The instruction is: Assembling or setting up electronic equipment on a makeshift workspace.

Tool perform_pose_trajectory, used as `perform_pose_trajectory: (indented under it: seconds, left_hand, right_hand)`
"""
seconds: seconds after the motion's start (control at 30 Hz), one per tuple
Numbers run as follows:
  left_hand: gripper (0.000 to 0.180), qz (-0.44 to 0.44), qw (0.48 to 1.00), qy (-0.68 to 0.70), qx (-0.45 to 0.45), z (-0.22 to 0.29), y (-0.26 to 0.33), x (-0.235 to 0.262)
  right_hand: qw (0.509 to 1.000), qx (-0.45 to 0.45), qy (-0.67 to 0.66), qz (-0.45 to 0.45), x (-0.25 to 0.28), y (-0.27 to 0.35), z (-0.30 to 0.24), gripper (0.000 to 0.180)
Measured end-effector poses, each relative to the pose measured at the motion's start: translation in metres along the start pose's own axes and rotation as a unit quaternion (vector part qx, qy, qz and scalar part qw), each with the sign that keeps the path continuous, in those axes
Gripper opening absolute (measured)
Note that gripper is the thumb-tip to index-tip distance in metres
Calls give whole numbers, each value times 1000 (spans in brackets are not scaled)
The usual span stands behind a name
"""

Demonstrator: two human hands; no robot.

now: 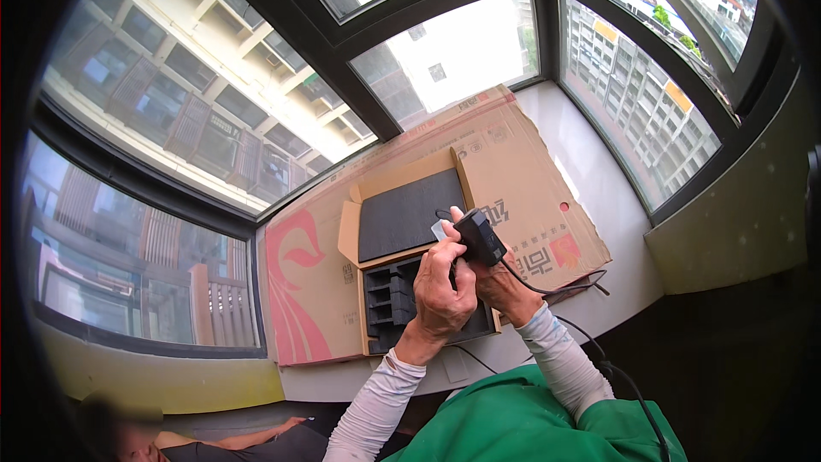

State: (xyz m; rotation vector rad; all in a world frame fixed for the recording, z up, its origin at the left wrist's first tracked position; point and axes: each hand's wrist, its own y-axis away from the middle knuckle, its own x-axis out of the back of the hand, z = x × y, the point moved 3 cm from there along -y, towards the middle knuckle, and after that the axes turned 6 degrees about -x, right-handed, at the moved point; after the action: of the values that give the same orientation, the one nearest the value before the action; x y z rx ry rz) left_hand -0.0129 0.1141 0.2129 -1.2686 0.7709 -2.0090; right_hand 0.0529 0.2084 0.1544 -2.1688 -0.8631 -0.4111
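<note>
A small black block with a cable (481, 238), shaped like a power adapter, is held up in my right hand (506, 291), whose fingers are mostly hidden behind it. Right beside it, my left hand (446, 295) is closed, thumb and fingers curled together; what they pinch is hidden. A small clear piece (440, 231) shows by the fingertips. Both hands are over an open carton (362, 325) with a black foam-lined lid (409, 214) and a black foam insert (392, 298) with cut-out slots.
Under the carton lies a large flattened brown cardboard sheet (547, 180) with pink print, on a white windowsill (629, 248). Dark-framed windows (547, 43) surround the sill. A black cable (629, 376) runs down over my right side. Another person's arm (256, 436) shows at lower left.
</note>
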Motion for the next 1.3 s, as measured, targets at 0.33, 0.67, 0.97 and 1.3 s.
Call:
perform_pose_trajectory:
  seconds: [0.33, 0.67, 0.97, 1.3]
  left_hand:
    - [31, 1, 996, -22, 90, 4, -22, 4]
    - [17, -10, 991, -13, 136, -8, -31, 6]
    - [15, 30, 961, 107, 254, 1, -36, 6]
    - [18, 35, 931, 183, 314, 18, -14, 20]
  right_hand:
    - [986, -29, -125, 104, -4, -17, -5, 65]
    - [992, -3, -95, 81, 0, -31, 7, 61]
    - [991, -6, -117, 59, 5, -33, 6, 68]
    - [725, -220, -652, 32, 10, -40, -4, 44]
